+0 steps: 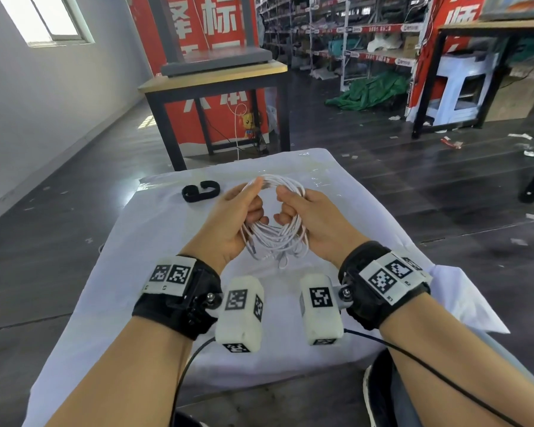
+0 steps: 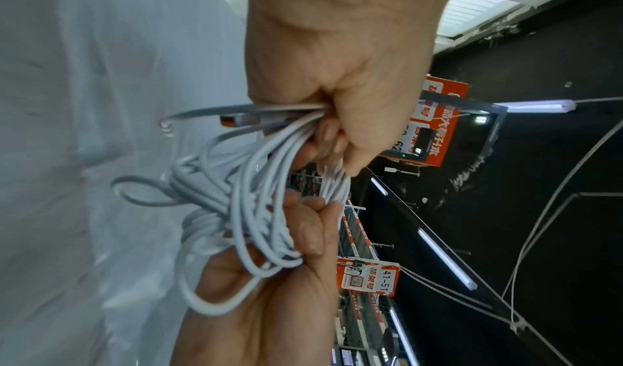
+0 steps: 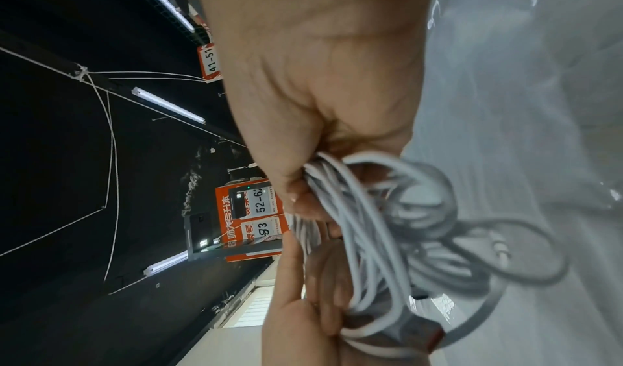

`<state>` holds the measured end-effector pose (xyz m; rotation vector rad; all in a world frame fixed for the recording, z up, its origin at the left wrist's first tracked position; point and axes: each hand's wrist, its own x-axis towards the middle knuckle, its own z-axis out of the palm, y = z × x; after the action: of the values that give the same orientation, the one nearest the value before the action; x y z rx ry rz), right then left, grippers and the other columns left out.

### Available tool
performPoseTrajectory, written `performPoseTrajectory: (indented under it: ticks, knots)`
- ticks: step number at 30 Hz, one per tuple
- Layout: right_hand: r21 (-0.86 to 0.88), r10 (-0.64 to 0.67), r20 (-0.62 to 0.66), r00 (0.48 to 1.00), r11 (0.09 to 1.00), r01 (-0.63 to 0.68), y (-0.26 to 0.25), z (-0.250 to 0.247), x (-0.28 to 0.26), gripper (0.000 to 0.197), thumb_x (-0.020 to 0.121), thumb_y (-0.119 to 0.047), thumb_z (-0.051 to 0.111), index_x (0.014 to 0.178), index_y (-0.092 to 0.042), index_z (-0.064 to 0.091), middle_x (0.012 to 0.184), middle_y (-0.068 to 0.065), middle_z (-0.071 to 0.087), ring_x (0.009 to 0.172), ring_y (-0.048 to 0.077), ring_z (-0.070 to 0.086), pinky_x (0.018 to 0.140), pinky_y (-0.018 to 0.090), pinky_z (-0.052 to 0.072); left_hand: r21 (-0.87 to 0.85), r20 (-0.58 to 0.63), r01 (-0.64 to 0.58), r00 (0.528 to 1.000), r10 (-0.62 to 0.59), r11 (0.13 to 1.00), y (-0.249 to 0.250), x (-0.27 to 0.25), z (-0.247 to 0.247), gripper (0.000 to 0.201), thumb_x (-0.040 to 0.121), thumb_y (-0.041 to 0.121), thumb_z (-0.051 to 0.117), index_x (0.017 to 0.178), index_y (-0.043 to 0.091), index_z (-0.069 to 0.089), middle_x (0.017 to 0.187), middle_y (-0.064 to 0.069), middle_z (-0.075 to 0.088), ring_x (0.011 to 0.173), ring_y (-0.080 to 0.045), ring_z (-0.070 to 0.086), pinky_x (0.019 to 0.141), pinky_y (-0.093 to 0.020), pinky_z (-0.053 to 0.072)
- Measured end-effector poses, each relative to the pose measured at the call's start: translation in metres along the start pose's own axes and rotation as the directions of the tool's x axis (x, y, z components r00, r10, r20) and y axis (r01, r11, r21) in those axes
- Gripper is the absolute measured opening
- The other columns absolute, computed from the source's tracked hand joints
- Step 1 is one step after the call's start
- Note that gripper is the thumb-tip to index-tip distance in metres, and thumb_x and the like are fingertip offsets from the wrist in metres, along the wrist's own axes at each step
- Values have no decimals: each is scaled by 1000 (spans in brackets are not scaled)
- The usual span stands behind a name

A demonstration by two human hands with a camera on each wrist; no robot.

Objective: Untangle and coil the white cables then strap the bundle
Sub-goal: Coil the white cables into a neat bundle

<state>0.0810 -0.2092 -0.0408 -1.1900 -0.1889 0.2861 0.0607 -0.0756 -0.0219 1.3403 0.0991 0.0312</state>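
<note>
The step in hand looks like the end of coiling: the white cables are gathered into a rough ring held up at the centre of the head view, above the white cloth that covers the table. The left hand has its fingers curled round the left side of the ring, thumb pressing the strands near the top; the right hand clasps the right side the same way, fingers wrapped through the loop. Both grips are closed on the bundle.

The ring is not tidy yet. Several loops sag out of its lower edge, and in the left wrist view a connector with an orange tip juts from the strands just beside the fist. The cables are thin, smooth and round in section, limp enough to droop under their own weight.

The black strap lies curled in an open C on the cloth, in the middle left of the head view, well apart from the hands (it looks like soft fabric, though its fastening cannot be told). The next move probably calls for tucking in the stray loops, then passing the whole ring to one hand so the other is free to reach for the strap.
</note>
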Motion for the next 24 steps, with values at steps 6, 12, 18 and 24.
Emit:
performPoseTrajectory:
  ticks: [6,12,18,24]
  knots:
    - [38,67,90,994,997,-70,-4,8,-3,27,98,-10,48,72,-13,45,46,-6,24,38,9,23,48,23,42,244,-22,-121,991,131,962,7,-1,-6,28,92,36,62,70,19,55,47,7,26,40,-8,24,39,-21,23]
    - [-132,234,265,936,970,-205,-6,7,-6,26,98,-16,48,72,-10,48,40,-7,23,35,8,18,48,21,40,291,-39,17,999,-6,957,4,1,-14,54,87,60,55,57,25,28,52,3,19,45,-12,17,43,-24,16]
    - [-182,232,304,924,966,-183,-4,-3,-5,19,95,-23,55,85,-7,58,49,-5,35,42,10,34,66,28,48,395,-49,-17,998,40,919,3,1,-11,59,88,64,49,51,22,29,50,1,23,42,-13,20,41,-23,20]
    - [-82,249,315,916,969,-235,-6,-7,-5,41,77,-44,63,91,-6,66,74,8,62,81,29,62,79,36,56,608,14,-117,990,137,785,7,2,-6,59,87,69,45,56,19,35,50,-4,28,37,-14,25,42,-23,25]
